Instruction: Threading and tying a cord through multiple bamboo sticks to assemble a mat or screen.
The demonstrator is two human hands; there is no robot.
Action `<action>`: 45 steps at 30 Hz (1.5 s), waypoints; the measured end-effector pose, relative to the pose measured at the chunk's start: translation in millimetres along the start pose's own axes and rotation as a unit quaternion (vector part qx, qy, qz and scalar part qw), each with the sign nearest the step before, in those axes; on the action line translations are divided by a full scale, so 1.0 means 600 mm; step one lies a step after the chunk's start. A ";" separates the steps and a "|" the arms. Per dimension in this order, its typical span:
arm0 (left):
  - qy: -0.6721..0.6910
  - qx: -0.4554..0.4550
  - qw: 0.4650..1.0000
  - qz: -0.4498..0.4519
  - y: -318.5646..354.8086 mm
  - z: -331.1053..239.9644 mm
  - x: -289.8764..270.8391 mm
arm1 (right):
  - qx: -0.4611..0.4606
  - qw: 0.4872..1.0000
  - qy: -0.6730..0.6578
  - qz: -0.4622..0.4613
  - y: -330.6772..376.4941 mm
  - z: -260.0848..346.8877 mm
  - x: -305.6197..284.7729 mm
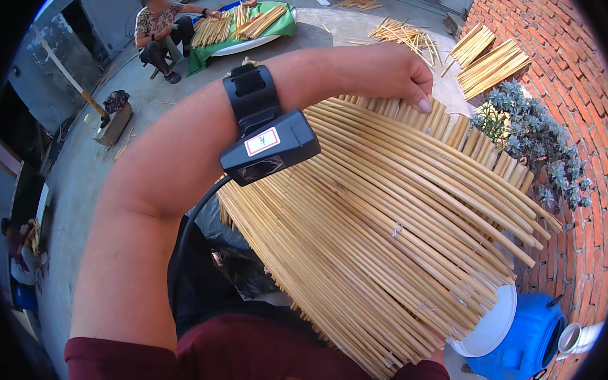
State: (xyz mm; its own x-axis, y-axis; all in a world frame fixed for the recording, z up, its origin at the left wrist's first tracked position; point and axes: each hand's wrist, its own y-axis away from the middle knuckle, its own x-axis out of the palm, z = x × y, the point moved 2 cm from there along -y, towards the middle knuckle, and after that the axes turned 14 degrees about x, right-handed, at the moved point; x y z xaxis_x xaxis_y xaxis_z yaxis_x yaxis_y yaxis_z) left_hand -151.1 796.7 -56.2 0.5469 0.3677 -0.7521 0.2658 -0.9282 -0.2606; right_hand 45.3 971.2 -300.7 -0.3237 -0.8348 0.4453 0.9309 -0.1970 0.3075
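A large mat of thin tan reed sticks [385,222], bound with thread, rests across my lap and fans out to the right. My left hand [406,75] reaches over it and grips the far top edge of the mat, fingers curled over the stick ends. A black device [268,143] on a strap sits on my left wrist, with a cable running down. My right hand is hidden under the mat near the lower right.
A blue plastic barrel [526,339] with a white bowl [493,327] stands by the red brick wall [585,81]. A grey-green plant [534,133] grows beside it. Stick bundles [493,62] lie on the concrete. A seated person [157,31] works at a green-covered table [250,29].
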 end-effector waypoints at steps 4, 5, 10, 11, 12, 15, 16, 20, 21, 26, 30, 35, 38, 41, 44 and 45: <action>-0.129 0.005 0.991 -0.034 0.030 -0.095 -0.047 | -0.008 1.000 -0.009 0.021 0.015 -0.004 0.005; -0.185 0.004 0.982 -0.044 0.044 -0.128 -0.063 | -0.009 0.999 -0.011 0.031 0.019 -0.005 0.009; -0.265 -0.059 0.959 -0.076 0.114 -0.259 -0.092 | -0.017 0.996 -0.019 0.080 0.031 -0.009 0.011; -0.294 -0.069 0.950 -0.076 0.125 -0.277 -0.092 | -0.018 0.996 -0.025 0.083 0.038 -0.013 0.008; -0.320 -0.078 0.941 -0.076 0.137 -0.292 -0.093 | -0.019 0.996 -0.032 0.086 0.042 -0.015 0.005; -0.297 -0.120 0.939 -0.127 0.188 -0.307 -0.118 | -0.025 0.993 -0.056 0.102 0.059 -0.019 0.011; -0.302 -0.129 0.936 -0.129 0.206 -0.304 -0.130 | -0.029 0.991 -0.065 0.110 0.064 -0.019 0.016; -0.403 -0.132 0.892 -0.156 0.245 -0.292 -0.169 | -0.043 0.981 -0.098 0.162 0.076 -0.003 0.029; -0.388 -0.122 0.892 -0.196 0.250 -0.296 -0.175 | -0.052 0.977 -0.112 0.177 0.082 0.007 0.027; -0.417 -0.028 0.880 -0.223 0.245 -0.332 -0.260 | -0.198 0.957 -0.151 0.153 0.181 0.002 0.023; -0.382 -0.017 0.893 -0.239 0.230 -0.379 -0.244 | -0.347 0.924 -0.153 0.040 0.252 0.002 0.027; -0.465 -0.047 0.851 -0.240 0.238 -0.491 -0.265 | -0.335 0.920 -0.183 0.087 0.275 -0.004 0.098; -0.478 -0.079 0.840 -0.246 0.236 -0.525 -0.262 | -0.283 0.929 -0.209 0.116 0.301 -0.016 0.115; -0.423 -0.131 0.863 -0.244 0.248 -0.486 -0.227 | -0.260 0.940 -0.205 0.081 0.325 -0.021 0.101; -0.321 -0.151 0.895 -0.272 0.337 -0.344 -0.192 | -0.259 0.962 -0.091 0.002 0.294 -0.034 0.088; -0.293 -0.169 0.901 -0.272 0.356 -0.284 -0.171 | -0.272 0.961 -0.007 -0.049 0.278 -0.042 0.073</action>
State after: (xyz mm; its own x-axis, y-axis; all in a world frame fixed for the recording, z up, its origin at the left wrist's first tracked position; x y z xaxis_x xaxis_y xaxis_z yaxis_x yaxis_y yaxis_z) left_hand -15.3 570.8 68.3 -0.2233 0.5782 -0.7847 0.6482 -0.5132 -0.5626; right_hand 190.8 888.7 -251.0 -0.4127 -0.7925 0.4489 0.8457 -0.5164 -0.1342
